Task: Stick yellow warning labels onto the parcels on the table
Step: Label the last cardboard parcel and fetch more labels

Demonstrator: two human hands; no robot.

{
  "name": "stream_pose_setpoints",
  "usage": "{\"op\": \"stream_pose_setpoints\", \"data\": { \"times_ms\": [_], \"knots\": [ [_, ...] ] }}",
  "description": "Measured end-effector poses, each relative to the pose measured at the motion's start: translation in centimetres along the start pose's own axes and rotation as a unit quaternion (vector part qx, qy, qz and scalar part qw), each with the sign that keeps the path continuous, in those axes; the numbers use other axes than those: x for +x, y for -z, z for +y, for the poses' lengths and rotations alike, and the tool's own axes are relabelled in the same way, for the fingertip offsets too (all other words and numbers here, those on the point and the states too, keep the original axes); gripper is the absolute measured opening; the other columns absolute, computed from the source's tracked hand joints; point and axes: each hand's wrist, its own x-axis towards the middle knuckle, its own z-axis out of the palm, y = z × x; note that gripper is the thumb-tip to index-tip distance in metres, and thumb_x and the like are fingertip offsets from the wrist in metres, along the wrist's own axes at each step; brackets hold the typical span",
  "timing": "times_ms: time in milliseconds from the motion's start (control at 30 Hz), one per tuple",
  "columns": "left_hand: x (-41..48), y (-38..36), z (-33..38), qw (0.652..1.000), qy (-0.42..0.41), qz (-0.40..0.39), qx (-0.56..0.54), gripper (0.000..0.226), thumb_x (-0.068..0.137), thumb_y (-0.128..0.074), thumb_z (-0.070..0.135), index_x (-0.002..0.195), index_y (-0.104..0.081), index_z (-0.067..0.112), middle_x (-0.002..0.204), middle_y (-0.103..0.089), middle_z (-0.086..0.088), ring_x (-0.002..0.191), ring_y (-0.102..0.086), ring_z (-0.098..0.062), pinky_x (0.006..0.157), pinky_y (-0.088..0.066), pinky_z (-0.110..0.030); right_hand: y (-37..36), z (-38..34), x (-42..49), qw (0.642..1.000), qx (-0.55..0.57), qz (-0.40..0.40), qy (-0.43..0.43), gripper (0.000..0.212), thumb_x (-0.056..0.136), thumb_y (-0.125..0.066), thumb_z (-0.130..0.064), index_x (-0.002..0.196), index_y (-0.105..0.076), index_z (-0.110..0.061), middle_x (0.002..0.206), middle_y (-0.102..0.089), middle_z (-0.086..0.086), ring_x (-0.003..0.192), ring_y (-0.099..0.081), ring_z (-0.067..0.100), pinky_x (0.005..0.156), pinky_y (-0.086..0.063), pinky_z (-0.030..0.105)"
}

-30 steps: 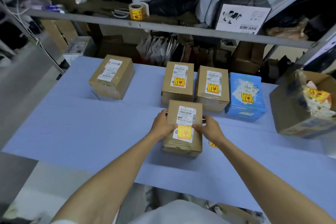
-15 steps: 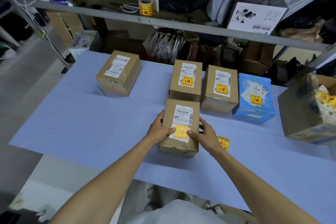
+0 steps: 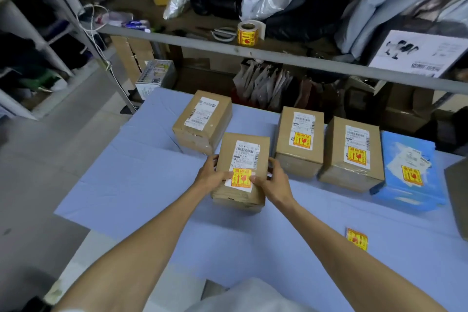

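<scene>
Gripping the brown parcel (image 3: 241, 172) from both sides, the left hand (image 3: 211, 176) and right hand (image 3: 274, 182) clamp it on the blue table (image 3: 126, 185), thumbs pressing either edge of the yellow warning label (image 3: 241, 178) on its top. Just behind it sits an unlabelled parcel (image 3: 202, 121); three labelled parcels stand in a row to the right. A loose yellow label (image 3: 357, 238) lies on the table, well apart from the right hand.

Pale blue table cover (image 3: 131, 185), brown cardboard parcels (image 3: 243, 157), one blue parcel (image 3: 407, 159), yellow labels with red symbols (image 3: 241, 178)
</scene>
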Motion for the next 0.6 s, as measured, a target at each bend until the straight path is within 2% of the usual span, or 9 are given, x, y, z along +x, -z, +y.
{"op": "stream_pose_setpoints", "data": {
  "times_ms": [133, 200, 300, 433, 500, 600],
  "knots": [
    [3.7, 0.8, 3.5, 0.999, -0.032, -0.013, 0.020, 0.071, 0.075, -0.076, 0.011, 0.137, -0.043, 0.018, 0.134, -0.056, -0.002, 0.115, -0.054, -0.019, 0.096, -0.046, -0.033, 0.1, -2.8, 3.9, 1.000, 0.003, 0.031, 0.004, 0.061, 0.079, -0.074, -0.013, 0.132, -0.045, -0.017, 0.121, -0.061, -0.004, 0.104, -0.061, 0.015, 0.091, -0.051, 0.033],
    [5.5, 0.8, 5.2, 0.998, -0.041, -0.025, 0.032, 0.071, 0.077, -0.074, 0.009, 0.139, -0.041, 0.017, 0.131, -0.056, 0.001, 0.111, -0.054, -0.018, 0.092, -0.043, -0.029, 0.2, -3.7, 5.9, 1.000, -0.005, 0.028, -0.001, 0.064, 0.075, -0.078, -0.016, 0.128, -0.043, -0.019, 0.121, -0.062, -0.004, 0.107, -0.061, 0.016, 0.094, -0.051, 0.037],
    [8.0, 0.3, 7.5, 0.996, -0.043, -0.057, 0.047, 0.061, 0.079, -0.071, 0.003, 0.133, -0.045, 0.012, 0.120, -0.059, 0.000, 0.101, -0.055, -0.017, 0.086, -0.041, -0.025, 0.0, -4.8, 8.6, 1.000, -0.008, 0.018, -0.018, 0.078, 0.071, -0.081, -0.012, 0.130, -0.031, -0.013, 0.126, -0.059, 0.001, 0.113, -0.059, 0.018, 0.099, -0.049, 0.041],
    [11.6, -0.4, 8.1, 0.992, -0.046, -0.091, 0.070, 0.070, 0.073, -0.078, 0.004, 0.133, -0.044, 0.012, 0.127, -0.061, -0.005, 0.116, -0.057, -0.021, 0.096, -0.041, -0.029, 0.1, -5.5, 11.1, 0.999, -0.015, 0.017, -0.036, 0.083, 0.077, -0.075, -0.001, 0.137, -0.020, -0.011, 0.129, -0.052, -0.003, 0.115, -0.051, 0.014, 0.100, -0.045, 0.032],
    [12.8, -0.5, 8.0, 0.991, -0.047, -0.099, 0.082, 0.070, 0.074, -0.076, 0.002, 0.134, -0.043, 0.014, 0.128, -0.061, -0.004, 0.118, -0.056, -0.020, 0.096, -0.039, -0.027, 0.1, -5.4, 12.2, 0.999, -0.017, 0.013, -0.044, 0.093, 0.079, -0.072, 0.001, 0.147, -0.008, -0.006, 0.127, -0.048, -0.007, 0.116, -0.047, 0.010, 0.099, -0.042, 0.027],
    [13.9, -0.7, 7.5, 0.989, -0.058, -0.094, 0.102, 0.073, 0.074, -0.078, 0.003, 0.135, -0.041, 0.017, 0.129, -0.060, -0.002, 0.120, -0.054, -0.020, 0.096, -0.039, -0.027, -0.3, -5.0, 13.2, 0.998, -0.018, 0.018, -0.060, 0.105, 0.081, -0.070, -0.001, 0.151, 0.009, -0.007, 0.139, -0.047, -0.002, 0.124, -0.045, 0.012, 0.103, -0.039, 0.027]
  ]
}}
